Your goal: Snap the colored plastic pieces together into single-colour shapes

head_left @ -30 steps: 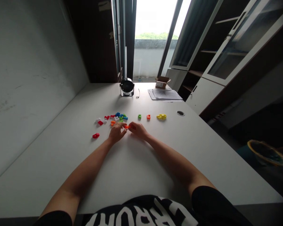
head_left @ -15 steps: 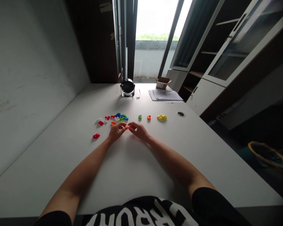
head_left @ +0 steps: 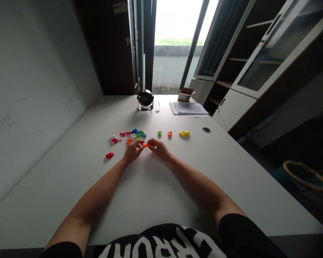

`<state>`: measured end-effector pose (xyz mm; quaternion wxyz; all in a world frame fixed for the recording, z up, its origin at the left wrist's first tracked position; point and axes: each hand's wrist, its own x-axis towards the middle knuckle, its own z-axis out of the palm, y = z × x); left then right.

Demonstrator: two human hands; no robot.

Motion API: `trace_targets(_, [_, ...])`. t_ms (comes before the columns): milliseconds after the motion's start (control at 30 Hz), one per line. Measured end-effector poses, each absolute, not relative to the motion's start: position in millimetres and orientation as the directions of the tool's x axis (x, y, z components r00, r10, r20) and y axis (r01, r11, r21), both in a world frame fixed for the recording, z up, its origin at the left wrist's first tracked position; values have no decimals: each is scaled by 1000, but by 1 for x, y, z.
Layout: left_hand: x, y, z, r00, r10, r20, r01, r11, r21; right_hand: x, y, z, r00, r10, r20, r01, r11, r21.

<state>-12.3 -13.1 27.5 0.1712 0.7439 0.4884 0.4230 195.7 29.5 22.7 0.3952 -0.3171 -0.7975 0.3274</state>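
Observation:
Between my two hands is a small orange piece, gripped from both sides. My left hand pinches its left end, and my right hand has its fingertips on the right end. Just beyond my left hand lies a loose group of plastic pieces: an orange one, blue ones, and several red, white and green ones. A red piece lies apart to the left. Beyond my right hand are a green piece, an orange-red piece and yellow pieces.
On the white table, a round black device stands at the back, beside a thin cord. An open cardboard box and papers are at the back right. A round cable hole is on the right.
The orange piece and the fingertips of my hands have shifted very slightly. The pieces lying on the table have kept their places.

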Motion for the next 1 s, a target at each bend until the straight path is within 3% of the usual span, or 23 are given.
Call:
trace_targets(267, [-12, -13, 29, 192, 902, 387, 559, -425, 712, 195, 30, 23, -468, 757, 456, 236, 605, -761])
trace_targets(500, [-12, -12, 28, 195, 891, 410, 511, -449, 733, 196, 30, 23, -484, 746, 458, 238, 616, -751])
trace_targets(1000, [-13, -13, 28, 211, 859, 466, 558, -498, 664, 199, 32, 21, -496, 768, 405, 280, 583, -763])
